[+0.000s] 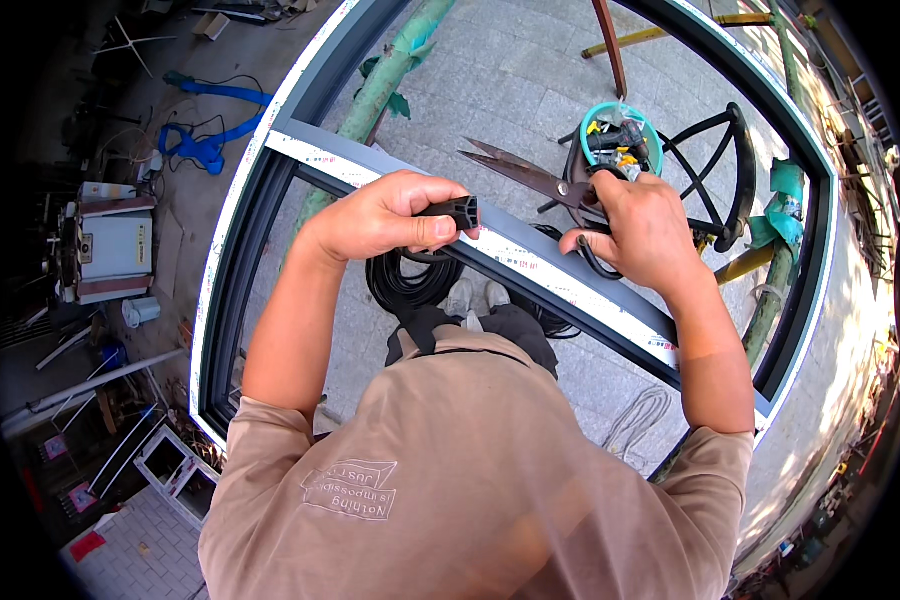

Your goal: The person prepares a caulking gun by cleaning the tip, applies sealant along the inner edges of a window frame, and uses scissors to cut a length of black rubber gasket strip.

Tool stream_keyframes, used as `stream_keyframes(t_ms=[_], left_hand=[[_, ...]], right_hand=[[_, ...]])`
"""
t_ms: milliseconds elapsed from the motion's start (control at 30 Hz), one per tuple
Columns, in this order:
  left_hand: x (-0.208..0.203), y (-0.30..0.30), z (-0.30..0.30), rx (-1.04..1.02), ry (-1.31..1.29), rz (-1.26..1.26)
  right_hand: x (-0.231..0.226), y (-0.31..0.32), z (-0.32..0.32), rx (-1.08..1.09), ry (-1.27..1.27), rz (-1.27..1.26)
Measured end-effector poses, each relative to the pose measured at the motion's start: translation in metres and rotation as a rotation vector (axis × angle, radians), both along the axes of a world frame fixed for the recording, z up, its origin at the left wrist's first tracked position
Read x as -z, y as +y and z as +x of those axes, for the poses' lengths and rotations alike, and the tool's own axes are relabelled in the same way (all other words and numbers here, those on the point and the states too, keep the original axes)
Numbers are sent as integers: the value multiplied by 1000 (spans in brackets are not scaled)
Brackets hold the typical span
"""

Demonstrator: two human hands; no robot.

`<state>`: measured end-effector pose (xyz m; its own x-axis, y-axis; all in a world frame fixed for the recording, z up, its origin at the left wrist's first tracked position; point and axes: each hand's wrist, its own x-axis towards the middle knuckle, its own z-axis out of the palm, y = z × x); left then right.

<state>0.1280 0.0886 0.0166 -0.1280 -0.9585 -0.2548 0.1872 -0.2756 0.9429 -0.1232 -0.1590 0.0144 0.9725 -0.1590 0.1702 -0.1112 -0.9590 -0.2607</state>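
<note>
My left hand (pixel 395 217) is closed around a short black piece with a hollow, ribbed end (pixel 460 212); it looks like a rubber or plastic strip, partly hidden by my fingers. In my right hand (pixel 642 225) is a pair of large dark scissors (pixel 545 183), thumb and fingers at the handle loops. The blades are slightly parted and point left, above and beyond the black piece without touching it. Beneath both hands runs the crossbar (pixel 530 262) of a large dark grey window frame (pixel 820 250), partly covered in white printed film.
Green-wrapped poles (pixel 390 75) lie under the frame. Beyond the crossbar stands a teal bucket (pixel 656 140) of tools, next to a black tubular stand (pixel 740 180). Coiled black strip (pixel 410 285) lies by my feet. A blue strap (pixel 205 150) and a boxy machine (pixel 115 250) are on the left.
</note>
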Motion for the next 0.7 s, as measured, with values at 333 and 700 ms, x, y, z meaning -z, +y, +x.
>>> stream_keyframes(t_ms=[333,700], left_hand=[[-6,-4,-12,-61,-168,33],[-4,-7,-7,39,-125,22]], right_hand=[[-11,0,-4,-73,38,25],[-18,4,-4,-174,98,-5]])
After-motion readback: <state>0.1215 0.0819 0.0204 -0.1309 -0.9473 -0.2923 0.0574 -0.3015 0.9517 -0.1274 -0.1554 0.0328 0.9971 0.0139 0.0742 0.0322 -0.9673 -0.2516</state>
